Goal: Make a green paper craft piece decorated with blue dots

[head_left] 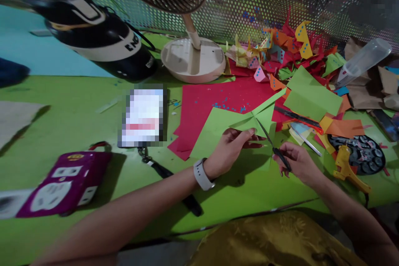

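My left hand (232, 145), with a pale watch on its wrist, is closed on a green sheet of paper (212, 129), thumb on top. In my right hand (296, 160) is a pair of scissors (282, 158) with dark handles, its blades pointing up and left into the paper. A narrow strip of the green paper (271, 102) stands out at an angle beyond the blade tips. Beneath the sheet's far side lies red paper (199, 95) scattered with small blue dots.
Folded, dotted paper pieces (274, 50) are heaped behind. To the right are a green paper square (311, 93), a cutter knife (299, 118), a yellow glue gun (346, 166) and a clear bottle (363, 62). Leftward are a phone (143, 116), a purple pouch (68, 178), a black bottle (106, 37) and a fan (193, 60).
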{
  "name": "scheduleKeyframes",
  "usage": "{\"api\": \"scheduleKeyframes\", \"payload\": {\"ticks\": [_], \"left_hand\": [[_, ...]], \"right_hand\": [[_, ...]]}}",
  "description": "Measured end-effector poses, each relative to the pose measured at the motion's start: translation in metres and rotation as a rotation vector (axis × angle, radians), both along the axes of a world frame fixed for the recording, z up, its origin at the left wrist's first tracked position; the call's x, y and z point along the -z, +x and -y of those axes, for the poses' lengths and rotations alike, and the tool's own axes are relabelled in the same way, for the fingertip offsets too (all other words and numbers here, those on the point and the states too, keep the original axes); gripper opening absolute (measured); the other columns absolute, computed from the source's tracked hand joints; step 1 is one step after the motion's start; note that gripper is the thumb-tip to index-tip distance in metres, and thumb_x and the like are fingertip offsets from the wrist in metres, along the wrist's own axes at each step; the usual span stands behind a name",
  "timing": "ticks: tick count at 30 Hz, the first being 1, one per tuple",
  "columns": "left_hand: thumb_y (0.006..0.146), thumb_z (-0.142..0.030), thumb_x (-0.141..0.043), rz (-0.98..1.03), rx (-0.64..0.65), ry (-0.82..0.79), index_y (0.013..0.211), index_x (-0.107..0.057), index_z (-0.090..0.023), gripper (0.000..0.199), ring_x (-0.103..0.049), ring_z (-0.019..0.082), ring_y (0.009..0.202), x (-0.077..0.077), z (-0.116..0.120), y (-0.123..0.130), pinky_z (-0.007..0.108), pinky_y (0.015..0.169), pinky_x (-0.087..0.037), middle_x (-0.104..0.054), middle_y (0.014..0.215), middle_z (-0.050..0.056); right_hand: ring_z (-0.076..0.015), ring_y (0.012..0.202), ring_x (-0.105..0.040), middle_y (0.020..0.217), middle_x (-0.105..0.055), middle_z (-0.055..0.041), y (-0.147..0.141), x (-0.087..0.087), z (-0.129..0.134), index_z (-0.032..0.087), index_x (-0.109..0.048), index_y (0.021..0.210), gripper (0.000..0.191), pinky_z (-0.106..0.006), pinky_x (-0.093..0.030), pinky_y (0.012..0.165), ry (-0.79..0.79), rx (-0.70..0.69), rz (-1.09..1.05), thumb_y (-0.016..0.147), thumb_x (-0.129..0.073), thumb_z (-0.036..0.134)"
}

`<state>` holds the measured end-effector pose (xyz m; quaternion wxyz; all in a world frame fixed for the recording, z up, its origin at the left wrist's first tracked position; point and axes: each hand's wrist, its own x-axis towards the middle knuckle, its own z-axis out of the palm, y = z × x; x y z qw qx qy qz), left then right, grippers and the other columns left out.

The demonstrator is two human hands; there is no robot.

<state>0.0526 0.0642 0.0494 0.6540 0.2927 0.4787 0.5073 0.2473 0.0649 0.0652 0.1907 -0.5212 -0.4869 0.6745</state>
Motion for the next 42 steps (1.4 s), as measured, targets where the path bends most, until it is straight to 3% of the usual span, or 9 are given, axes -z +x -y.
{"api": "scheduleKeyframes", "payload": {"ticks": [13, 42], "left_hand": [[0.07, -0.046, -0.077, 0.007, 0.008, 0.015, 0.058, -0.067, -0.016, 0.034, -0.07, 0.02, 0.067, 0.0018, 0.0024, 0.0019, 0.034, 0.071, -0.061, -0.067, 0.062, 0.003], [0.077, -0.047, -0.068, -0.158, 0.068, 0.049, 0.062, -0.068, -0.015, 0.036, -0.073, 0.024, 0.072, 0.0089, 0.0025, -0.0026, 0.036, 0.077, -0.06, -0.073, 0.065, 0.007]], "right_hand": [[-0.0069, 0.042, -0.051, 0.05, -0.057, 0.0058, -0.0006, 0.0014, 0.0005, 0.019, -0.052, 0.068, 0.046, -0.019, -0.038, 0.039, 0.009, -0.002, -0.015, 0.062, -0.084, 0.052], [-0.0056, 0.04, -0.045, 0.049, -0.054, 0.0063, 0.0024, 0.0058, 0.0017, 0.019, -0.051, 0.067, 0.046, -0.019, -0.036, 0.039, 0.035, 0.027, -0.053, 0.061, -0.085, 0.05]]}}
